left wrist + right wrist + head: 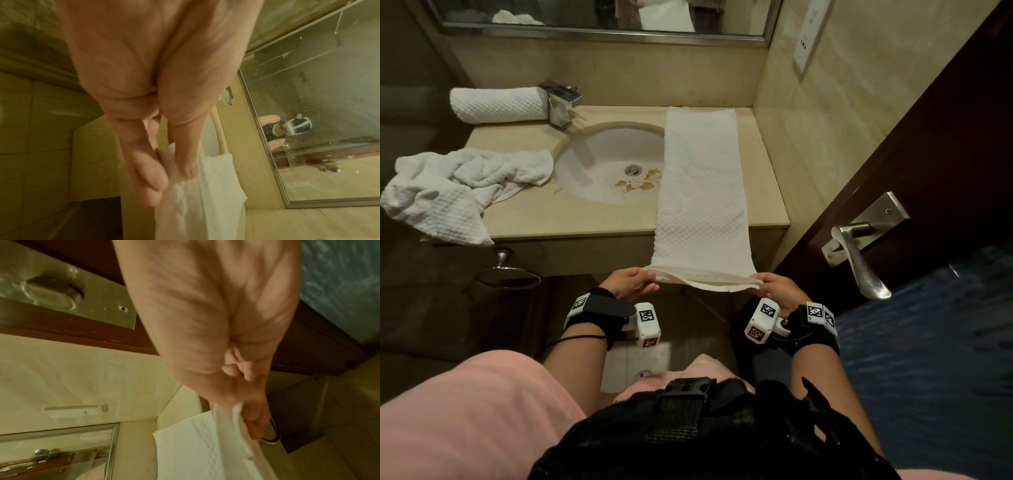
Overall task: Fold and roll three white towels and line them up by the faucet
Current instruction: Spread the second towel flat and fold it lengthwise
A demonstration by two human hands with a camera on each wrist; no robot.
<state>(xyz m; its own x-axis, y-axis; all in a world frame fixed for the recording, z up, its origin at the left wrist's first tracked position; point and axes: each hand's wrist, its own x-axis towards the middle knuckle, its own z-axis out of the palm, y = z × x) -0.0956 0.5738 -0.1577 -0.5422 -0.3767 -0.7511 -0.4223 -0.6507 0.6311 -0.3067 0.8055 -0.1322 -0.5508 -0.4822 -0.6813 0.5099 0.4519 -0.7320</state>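
A long folded white towel [700, 192] lies in a narrow strip on the counter's right side, from the back wall to over the front edge. My left hand [631, 282] pinches its near left corner and my right hand [774, 287] pinches its near right corner, holding that end in the air off the counter. The wrist views show the same towel [205, 194] [205, 451] pinched between thumb and fingers. One rolled white towel [498, 104] rests left of the chrome faucet [560, 104]. A crumpled white towel [458, 185] is heaped on the counter's left end.
The round sink [613, 164] with brown stains near its drain sits mid-counter. A mirror [602, 17] hangs above. A dark wooden door with a metal lever handle [859, 253] stands close on the right. A round metal fitting [508, 277] hangs below the counter's left.
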